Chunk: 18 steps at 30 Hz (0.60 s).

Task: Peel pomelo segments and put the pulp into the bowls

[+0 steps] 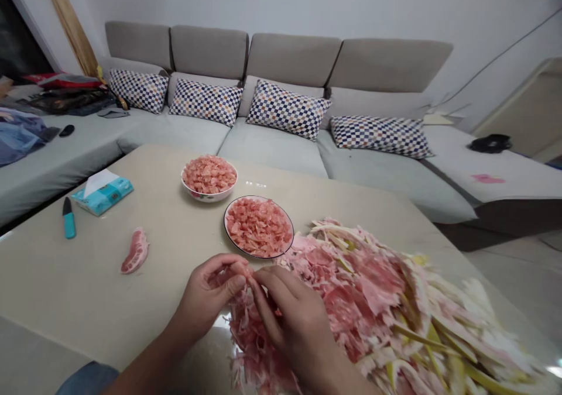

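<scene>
My left hand (215,289) and my right hand (287,310) meet over the table's near side, both with fingers pinched on a small piece of pink pomelo flesh (248,271), mostly hidden by the fingertips. Just beyond them is a dark-rimmed plate (226,231) heaped with pulled-apart pink pulp (259,225). Farther back, a flowered white bowl (209,196) is piled with more pulp. Beneath and right of my right hand spreads a large heap of pomelo peel and membrane (364,289). One pomelo segment (136,251) lies by itself to the left.
A teal-handled knife (68,218) and a blue tissue pack (103,192) lie on the table (88,289) at the left. Behind it runs a grey sofa (272,149) with checkered cushions (287,109). Folded clothes (65,93) are stacked at the far left.
</scene>
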### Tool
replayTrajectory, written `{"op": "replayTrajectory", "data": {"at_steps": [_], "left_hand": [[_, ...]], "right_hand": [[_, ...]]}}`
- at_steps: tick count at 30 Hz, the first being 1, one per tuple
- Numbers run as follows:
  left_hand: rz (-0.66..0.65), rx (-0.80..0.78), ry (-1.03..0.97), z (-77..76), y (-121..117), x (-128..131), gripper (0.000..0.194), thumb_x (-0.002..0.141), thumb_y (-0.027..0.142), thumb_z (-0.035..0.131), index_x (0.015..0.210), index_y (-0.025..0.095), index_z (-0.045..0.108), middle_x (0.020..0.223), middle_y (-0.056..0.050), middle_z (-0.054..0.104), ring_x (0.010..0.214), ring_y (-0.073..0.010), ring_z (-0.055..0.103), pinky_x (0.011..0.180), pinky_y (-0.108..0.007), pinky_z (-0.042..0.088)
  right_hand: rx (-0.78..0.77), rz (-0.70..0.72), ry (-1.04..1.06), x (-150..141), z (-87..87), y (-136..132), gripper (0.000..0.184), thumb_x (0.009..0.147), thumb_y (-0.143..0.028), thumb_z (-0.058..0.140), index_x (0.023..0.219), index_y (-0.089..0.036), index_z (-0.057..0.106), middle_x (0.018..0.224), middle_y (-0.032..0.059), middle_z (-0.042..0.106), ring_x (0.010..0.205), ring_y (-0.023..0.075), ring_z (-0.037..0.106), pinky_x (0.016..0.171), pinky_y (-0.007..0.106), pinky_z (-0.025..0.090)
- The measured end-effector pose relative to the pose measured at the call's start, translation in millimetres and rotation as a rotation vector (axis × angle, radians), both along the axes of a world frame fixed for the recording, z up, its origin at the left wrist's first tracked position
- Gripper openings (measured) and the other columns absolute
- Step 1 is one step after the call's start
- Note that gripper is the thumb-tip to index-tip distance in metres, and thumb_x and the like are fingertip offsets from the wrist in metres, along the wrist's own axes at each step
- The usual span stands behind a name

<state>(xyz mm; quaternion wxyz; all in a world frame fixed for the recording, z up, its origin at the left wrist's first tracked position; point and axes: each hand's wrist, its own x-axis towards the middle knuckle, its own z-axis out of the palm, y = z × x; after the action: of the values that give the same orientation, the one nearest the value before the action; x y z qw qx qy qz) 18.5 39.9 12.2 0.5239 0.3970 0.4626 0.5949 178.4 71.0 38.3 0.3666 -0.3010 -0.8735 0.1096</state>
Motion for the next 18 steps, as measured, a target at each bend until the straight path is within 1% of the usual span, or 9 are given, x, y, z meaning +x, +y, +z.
{"op": "replayTrajectory", "data": {"at_steps": [3, 7, 9, 12, 14, 16, 18], "left_hand": [[0.005, 0.015, -0.008, 3.2, -1, 2, 0.017, 0.077, 0.028, 0.073, 0.091, 0.019, 0.069, 0.087, -0.003, 0.071, 0.083, -0.0153, 0.065, 0.077, -0.023, 0.051], [0.011, 0.001, -0.068, 5.1, -2, 5, 0.016, 0.078, 0.027, 0.073, 0.090, 0.018, 0.069, 0.085, -0.002, 0.070, 0.080, -0.0133, 0.063, 0.074, -0.021, 0.049], [0.002, -0.021, -0.116, 4.9, -2, 6, 0.016, 0.078, 0.027, 0.073, 0.091, 0.018, 0.069, 0.082, -0.001, 0.069, 0.075, -0.0112, 0.062, 0.070, -0.019, 0.048], [-0.035, -0.056, -0.209, 3.2, -3, 8, 0.016, 0.080, 0.028, 0.071, 0.093, 0.018, 0.067, 0.080, 0.000, 0.067, 0.067, -0.0086, 0.058, 0.063, -0.018, 0.045], [-0.051, -0.068, -0.271, 1.3, -3, 9, 0.017, 0.081, 0.028, 0.071, 0.093, 0.017, 0.067, 0.082, -0.001, 0.067, 0.069, -0.0093, 0.058, 0.065, -0.020, 0.045], [-0.054, -0.071, -0.314, -0.3, -4, 10, 0.016, 0.082, 0.027, 0.070, 0.092, 0.016, 0.066, 0.083, -0.003, 0.067, 0.074, -0.0107, 0.058, 0.069, -0.021, 0.045], [-0.061, -0.085, -0.322, -0.9, -6, 11, 0.016, 0.082, 0.028, 0.070, 0.092, 0.015, 0.066, 0.082, -0.003, 0.065, 0.073, -0.0102, 0.057, 0.067, -0.021, 0.044]], "right_hand": [[0.100, -0.017, 0.016, -3, -2.9, -1, 0.013, 0.091, -0.011, 0.049, 0.087, -0.017, 0.060, 0.072, 0.0058, 0.063, 0.064, 0.0166, 0.061, 0.058, 0.026, 0.049], [0.298, -0.035, 0.045, -6, -6.1, -3, 0.013, 0.089, -0.007, 0.050, 0.093, -0.014, 0.060, 0.073, 0.0086, 0.066, 0.066, 0.0191, 0.064, 0.058, 0.028, 0.051], [0.320, -0.038, 0.048, -6, -7.2, -3, 0.014, 0.089, -0.007, 0.052, 0.098, -0.013, 0.060, 0.077, 0.0098, 0.069, 0.068, 0.0197, 0.065, 0.059, 0.029, 0.053], [0.307, -0.055, 0.052, -4, -9.1, -3, 0.017, 0.088, -0.009, 0.056, 0.103, -0.014, 0.060, 0.085, 0.0114, 0.071, 0.073, 0.0200, 0.067, 0.063, 0.029, 0.055], [0.331, -0.069, 0.050, -4, -11.1, -4, 0.017, 0.088, -0.010, 0.057, 0.104, -0.013, 0.061, 0.087, 0.0120, 0.072, 0.074, 0.0202, 0.068, 0.065, 0.029, 0.055], [0.386, -0.080, 0.037, -4, -13.9, -5, 0.016, 0.089, -0.010, 0.056, 0.103, -0.013, 0.062, 0.086, 0.0124, 0.073, 0.073, 0.0203, 0.069, 0.064, 0.029, 0.055], [0.441, -0.070, 0.012, -4, -17.2, -6, 0.016, 0.090, -0.010, 0.055, 0.104, -0.011, 0.062, 0.083, 0.0123, 0.074, 0.070, 0.0202, 0.069, 0.062, 0.029, 0.055]]}}
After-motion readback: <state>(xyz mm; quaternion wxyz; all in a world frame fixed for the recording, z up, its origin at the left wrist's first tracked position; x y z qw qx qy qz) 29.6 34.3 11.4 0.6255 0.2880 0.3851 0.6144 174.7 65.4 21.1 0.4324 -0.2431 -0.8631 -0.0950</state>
